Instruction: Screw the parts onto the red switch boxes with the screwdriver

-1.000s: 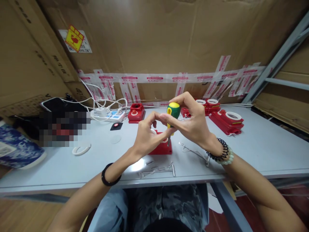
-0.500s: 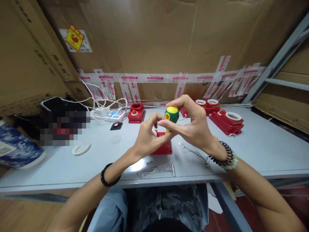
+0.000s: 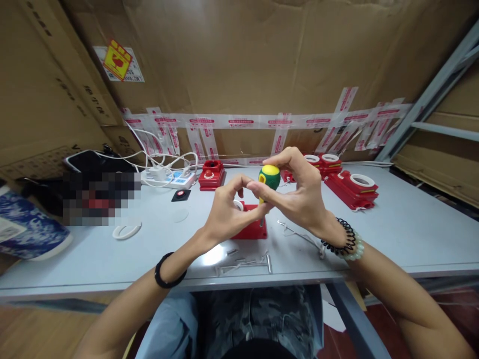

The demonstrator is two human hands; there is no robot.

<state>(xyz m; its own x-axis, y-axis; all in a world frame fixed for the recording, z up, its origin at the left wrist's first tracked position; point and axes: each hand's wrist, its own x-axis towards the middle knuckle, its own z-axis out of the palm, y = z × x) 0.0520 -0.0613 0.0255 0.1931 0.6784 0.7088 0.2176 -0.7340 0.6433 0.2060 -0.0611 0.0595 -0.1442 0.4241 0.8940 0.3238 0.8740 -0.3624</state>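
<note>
Held by the right hand (image 3: pixel 301 197), a green-and-yellow screwdriver (image 3: pixel 272 179) points down at a red housing (image 3: pixel 254 231) on the pale tabletop (image 3: pixel 411 227); whether the left hand (image 3: pixel 226 214), curled beside it, grips anything is unclear. Taped cardboard (image 3: pixel 239 65) stands behind, a metal frame (image 3: pixel 428 94) at right.

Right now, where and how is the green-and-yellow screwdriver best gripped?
Probably by the wide handle, from above right, as the right hand does: the screwdriver stands nearly upright, handle uppermost, its thin shaft pointing down toward the red boxy housing, and the left hand crowds its lower left.
</note>
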